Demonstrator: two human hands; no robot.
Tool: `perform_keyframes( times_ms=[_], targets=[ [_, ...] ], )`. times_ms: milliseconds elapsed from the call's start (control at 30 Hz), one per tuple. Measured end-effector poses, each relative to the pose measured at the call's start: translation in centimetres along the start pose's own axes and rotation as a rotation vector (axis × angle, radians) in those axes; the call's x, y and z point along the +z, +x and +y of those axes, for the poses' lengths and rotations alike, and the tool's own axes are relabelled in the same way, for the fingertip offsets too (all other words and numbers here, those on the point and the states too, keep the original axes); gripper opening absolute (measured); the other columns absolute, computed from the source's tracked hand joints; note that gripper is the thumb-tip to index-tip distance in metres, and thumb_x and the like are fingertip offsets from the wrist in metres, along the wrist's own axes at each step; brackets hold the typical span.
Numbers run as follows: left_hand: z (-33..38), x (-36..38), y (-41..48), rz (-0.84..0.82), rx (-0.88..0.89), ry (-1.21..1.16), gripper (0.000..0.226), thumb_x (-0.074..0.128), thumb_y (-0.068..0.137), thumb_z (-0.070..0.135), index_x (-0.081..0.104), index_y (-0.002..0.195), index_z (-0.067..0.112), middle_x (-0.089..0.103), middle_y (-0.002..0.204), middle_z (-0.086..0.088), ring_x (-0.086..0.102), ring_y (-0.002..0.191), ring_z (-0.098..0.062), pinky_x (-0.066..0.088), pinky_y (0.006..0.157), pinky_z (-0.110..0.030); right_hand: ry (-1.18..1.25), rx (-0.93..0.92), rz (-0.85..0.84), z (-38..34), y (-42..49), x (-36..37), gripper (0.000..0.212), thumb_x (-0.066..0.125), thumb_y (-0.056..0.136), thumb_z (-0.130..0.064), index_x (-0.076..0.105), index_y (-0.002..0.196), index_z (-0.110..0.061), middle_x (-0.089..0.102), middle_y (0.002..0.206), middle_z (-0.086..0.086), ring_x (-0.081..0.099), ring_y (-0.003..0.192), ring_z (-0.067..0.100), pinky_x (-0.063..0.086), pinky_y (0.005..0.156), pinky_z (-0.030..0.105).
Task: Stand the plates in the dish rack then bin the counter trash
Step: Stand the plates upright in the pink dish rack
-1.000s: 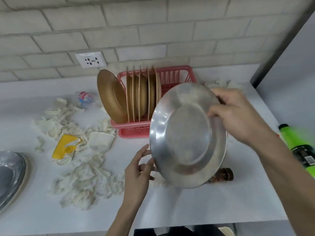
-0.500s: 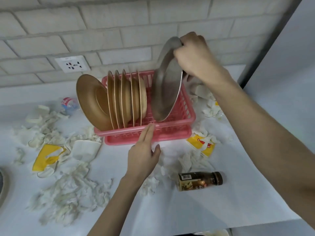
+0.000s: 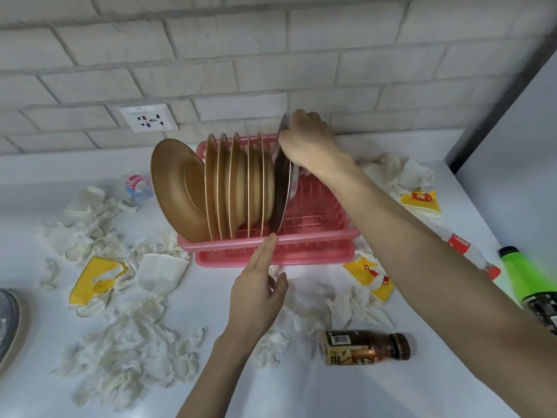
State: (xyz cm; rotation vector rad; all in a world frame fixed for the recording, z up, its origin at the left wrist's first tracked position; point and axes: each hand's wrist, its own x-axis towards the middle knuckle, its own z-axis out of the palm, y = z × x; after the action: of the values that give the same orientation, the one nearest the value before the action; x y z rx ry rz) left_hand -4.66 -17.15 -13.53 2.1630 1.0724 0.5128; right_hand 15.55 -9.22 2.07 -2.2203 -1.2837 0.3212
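A pink dish rack (image 3: 319,236) stands on the white counter by the brick wall. Several gold plates (image 3: 238,188) stand upright in it, and one gold plate (image 3: 177,188) leans against its left end. My right hand (image 3: 307,143) grips the top rim of a steel plate (image 3: 281,194), which stands on edge in the rack just right of the gold plates. With straight fingers, my left hand (image 3: 256,294) touches the rack's front rim below that plate. Crumpled white tissue (image 3: 129,348) and torn yellow wrappers (image 3: 96,282) litter the counter.
A brown bottle (image 3: 366,346) lies in front of the rack. A green bottle (image 3: 526,282) and a clear bottle with a red label (image 3: 464,248) lie at the right edge. A small water bottle (image 3: 137,187) lies at the left. More steel plates (image 3: 7,321) sit at the far left.
My right hand has carried the steel plate from in front of me into the rack and lowered it upright beside the gold plates. My left hand has moved forward to the rack's front rim.
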Motion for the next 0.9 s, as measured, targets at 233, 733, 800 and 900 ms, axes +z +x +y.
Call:
perform_keyframes(
  times_ms=[233, 733, 800, 900],
  targets=[
    [-0.3, 0.2, 0.2, 0.024, -0.012, -0.067, 0.071, 0.062, 0.091, 0.016, 0.031, 0.153, 0.033, 0.033, 0.157, 0.018, 0.063, 0.067, -0.002, 0.054, 0.072, -0.027, -0.025, -0.023, 0.003, -0.5, 0.3, 1.6, 0.022, 0.045, 0.088, -0.011, 0.060, 0.103, -0.007, 0.054, 0.096, 0.006, 0.054, 0.086, 0.029, 0.039, 0.068, 0.033],
    [-0.5, 0.1, 0.0, 0.040, -0.023, -0.132, 0.072, 0.062, 0.091, 0.011, 0.031, 0.153, 0.031, 0.033, 0.157, 0.016, 0.062, 0.064, -0.003, 0.057, 0.070, -0.032, -0.025, -0.079, 0.013, -0.7, 0.5, 3.1, 0.027, 0.038, 0.097, -0.041, 0.043, 0.099, -0.014, 0.054, 0.092, 0.007, 0.051, 0.083, 0.029, 0.033, 0.067, 0.035],
    [-0.6, 0.1, -0.1, 0.038, -0.031, -0.132, 0.073, 0.062, 0.091, 0.011, 0.031, 0.154, 0.031, 0.032, 0.158, 0.015, 0.062, 0.064, -0.003, 0.057, 0.070, -0.032, -0.023, -0.073, 0.016, -0.7, 0.6, 3.2, 0.027, 0.038, 0.097, -0.041, 0.043, 0.100, -0.015, 0.053, 0.092, 0.007, 0.050, 0.083, 0.029, 0.033, 0.068, 0.036],
    [-0.6, 0.0, -0.1, 0.036, -0.042, -0.141, 0.073, 0.061, 0.091, 0.011, 0.031, 0.154, 0.031, 0.032, 0.158, 0.015, 0.063, 0.064, -0.003, 0.057, 0.071, -0.032, -0.058, -0.100, 0.011, -0.6, 0.5, 3.3, 0.031, 0.036, 0.099, -0.041, 0.046, 0.104, -0.013, 0.052, 0.091, 0.007, 0.051, 0.083, 0.029, 0.033, 0.070, 0.035]
  ],
)
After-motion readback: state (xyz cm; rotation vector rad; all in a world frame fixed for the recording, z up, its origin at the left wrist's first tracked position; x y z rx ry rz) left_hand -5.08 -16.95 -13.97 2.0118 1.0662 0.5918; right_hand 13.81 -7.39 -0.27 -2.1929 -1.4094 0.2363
